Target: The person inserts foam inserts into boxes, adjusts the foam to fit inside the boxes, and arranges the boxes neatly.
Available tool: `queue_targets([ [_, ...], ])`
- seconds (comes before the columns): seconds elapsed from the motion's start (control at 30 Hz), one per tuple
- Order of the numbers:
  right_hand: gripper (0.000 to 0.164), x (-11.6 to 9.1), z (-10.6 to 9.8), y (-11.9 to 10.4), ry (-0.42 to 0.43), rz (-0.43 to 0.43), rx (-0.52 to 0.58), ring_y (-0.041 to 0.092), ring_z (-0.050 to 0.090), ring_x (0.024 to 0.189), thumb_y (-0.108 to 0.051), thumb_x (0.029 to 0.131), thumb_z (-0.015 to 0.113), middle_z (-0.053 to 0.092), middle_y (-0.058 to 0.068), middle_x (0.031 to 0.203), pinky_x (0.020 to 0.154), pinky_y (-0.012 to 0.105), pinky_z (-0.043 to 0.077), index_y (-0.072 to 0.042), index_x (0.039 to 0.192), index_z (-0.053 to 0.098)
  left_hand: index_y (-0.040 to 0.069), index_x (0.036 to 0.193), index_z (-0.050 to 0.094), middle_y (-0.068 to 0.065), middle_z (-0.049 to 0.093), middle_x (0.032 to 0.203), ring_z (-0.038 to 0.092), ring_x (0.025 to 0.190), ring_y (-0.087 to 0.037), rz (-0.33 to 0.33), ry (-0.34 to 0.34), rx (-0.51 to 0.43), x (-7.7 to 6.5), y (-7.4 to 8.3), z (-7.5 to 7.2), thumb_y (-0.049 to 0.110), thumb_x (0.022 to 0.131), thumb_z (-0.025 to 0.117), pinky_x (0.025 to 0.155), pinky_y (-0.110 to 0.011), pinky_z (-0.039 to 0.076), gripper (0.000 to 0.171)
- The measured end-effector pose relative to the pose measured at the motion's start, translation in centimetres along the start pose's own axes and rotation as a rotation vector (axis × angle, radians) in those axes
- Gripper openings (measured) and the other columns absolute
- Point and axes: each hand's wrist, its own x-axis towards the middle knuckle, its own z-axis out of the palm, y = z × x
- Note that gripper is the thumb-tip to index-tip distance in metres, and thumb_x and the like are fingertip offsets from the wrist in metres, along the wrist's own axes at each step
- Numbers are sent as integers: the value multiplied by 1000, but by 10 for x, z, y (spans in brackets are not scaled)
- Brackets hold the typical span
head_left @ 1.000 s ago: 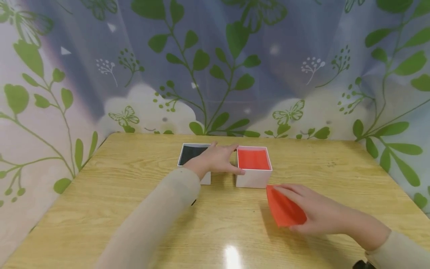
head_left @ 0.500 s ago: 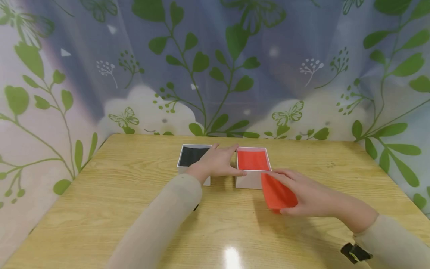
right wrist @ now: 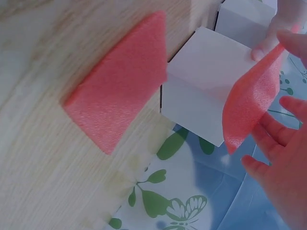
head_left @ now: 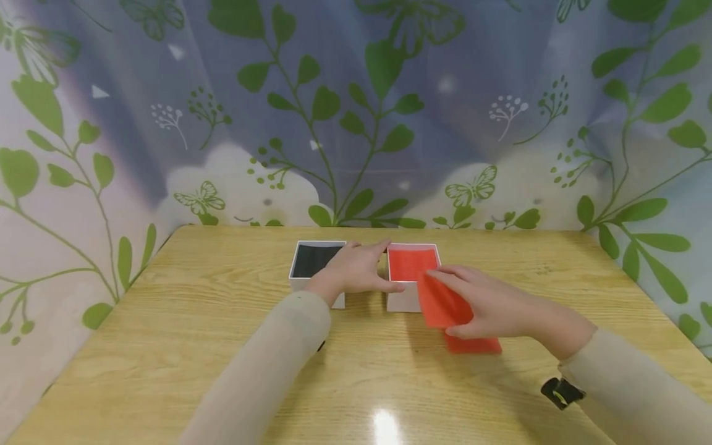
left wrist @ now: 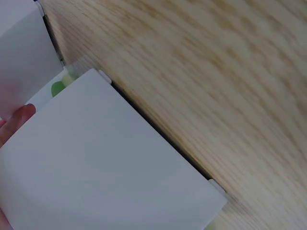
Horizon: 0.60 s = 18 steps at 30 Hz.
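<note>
My right hand (head_left: pixel 495 303) pinches a red felt piece (head_left: pixel 439 303) between thumb and fingers. The felt is bent and overlaps the front right corner of the right white box (head_left: pixel 399 299) in the head view. Below the hand, another red felt piece (head_left: pixel 473 345) lies on the table, seen whole in the right wrist view as a flat slab (right wrist: pixel 120 81). My left hand (head_left: pixel 358 267) spreads over the gap between the two boxes, fingers extended, thumb at the right box's front left corner. White box wall (left wrist: pixel 105 153) fills much of the left wrist view.
The left white box (head_left: pixel 298 283) contains black material (head_left: pixel 311 259), partly covered by the left hand. Red material (head_left: pixel 411 266) fills the right box. A wooden table (head_left: pixel 194 321) carries everything, and a leaf-patterned curtain (head_left: pixel 445 123) hangs at its far edge.
My right hand has moved left and forward with its red felt, up to the right box. A second red felt piece has come into view beneath it. The left hand has stayed in place.
</note>
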Motion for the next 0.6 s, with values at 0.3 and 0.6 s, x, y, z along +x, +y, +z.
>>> queue_targets([
  [0.3,84,12,0,-1,-7,-22,-17,32,38,123,-30,77,75,35,11,141,93,49,41,-10,145,32,13,150,18,6,57,127,49,120,-23,-5,-6,20,0,-2,1,77,70,54,109,-43,19,109],
  [0.6,84,23,-5,-5,-29,-40,-53,33,36,125,-30,77,75,35,13,141,97,50,39,-8,145,31,15,150,18,7,58,125,48,120,-29,-16,-12,9,-1,1,-1,76,71,54,109,-44,20,106],
])
